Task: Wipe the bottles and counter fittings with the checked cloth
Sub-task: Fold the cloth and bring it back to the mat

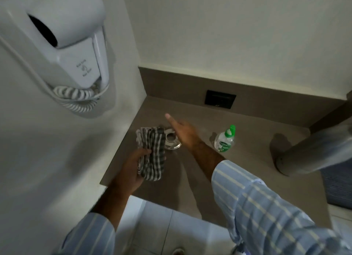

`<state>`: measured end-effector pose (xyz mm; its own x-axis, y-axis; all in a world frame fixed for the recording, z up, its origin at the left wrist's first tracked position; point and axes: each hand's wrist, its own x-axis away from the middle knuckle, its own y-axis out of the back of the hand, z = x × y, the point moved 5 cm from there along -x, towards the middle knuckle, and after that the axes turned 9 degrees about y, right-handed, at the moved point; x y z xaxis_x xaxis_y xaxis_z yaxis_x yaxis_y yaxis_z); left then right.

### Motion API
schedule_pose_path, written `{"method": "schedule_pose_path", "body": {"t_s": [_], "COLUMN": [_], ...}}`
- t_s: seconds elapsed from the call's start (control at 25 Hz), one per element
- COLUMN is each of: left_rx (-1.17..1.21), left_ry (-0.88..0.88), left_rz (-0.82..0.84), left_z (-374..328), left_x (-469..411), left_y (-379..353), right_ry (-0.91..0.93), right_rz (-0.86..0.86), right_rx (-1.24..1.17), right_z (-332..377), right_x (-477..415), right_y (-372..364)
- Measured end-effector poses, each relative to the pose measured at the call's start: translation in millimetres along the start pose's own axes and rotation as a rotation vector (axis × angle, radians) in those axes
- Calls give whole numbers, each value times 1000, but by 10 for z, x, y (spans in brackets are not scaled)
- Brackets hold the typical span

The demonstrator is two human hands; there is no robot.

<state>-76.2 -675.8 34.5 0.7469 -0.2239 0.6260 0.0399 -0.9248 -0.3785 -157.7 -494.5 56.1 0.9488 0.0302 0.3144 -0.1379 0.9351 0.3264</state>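
Camera on my head, looking steeply down and forward into the counter (pixel 190 180) corner; wall dryer (pixel 57 39) close at left, floor tiles (pixel 162 230) below. Single view only.

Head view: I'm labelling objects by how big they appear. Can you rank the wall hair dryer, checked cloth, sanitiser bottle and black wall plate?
1. Wall hair dryer, largest by far, though nearest the camera.
2. Checked cloth, bunched in the left hand.
3. and 4. Black wall plate and sanitiser bottle look too alike to rank.
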Motion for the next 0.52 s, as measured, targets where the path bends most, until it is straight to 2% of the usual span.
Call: {"method": "schedule_pose_path", "body": {"t_s": [0.04,0.08,0.16,0.32,0.44,0.52], "left_rx": [-23,-73,-223,-355,-387,-453], "left_ry": [-2,-19,-97,-279,-354,-419], "left_rz": [24,42,73,142,309,383], "left_z": [-156,-337,-747,-1288,-1230,-1003], "left_x": [36,56,121,326,614,804], "left_y": [-164,-347,-835,-2053,-3192,-3999], "right_ry": [-15,-2,110,188,263,272], "right_rz": [133,214,199,-139,-430,-538], "right_rx": [-186,-265,-269,-216,-236,-246], "right_z": [265,498,933,1426,1488,1291], "right_x": [160,286,459,942,1632,2188], "right_y": [60,183,650,2046,3284,4051]}}
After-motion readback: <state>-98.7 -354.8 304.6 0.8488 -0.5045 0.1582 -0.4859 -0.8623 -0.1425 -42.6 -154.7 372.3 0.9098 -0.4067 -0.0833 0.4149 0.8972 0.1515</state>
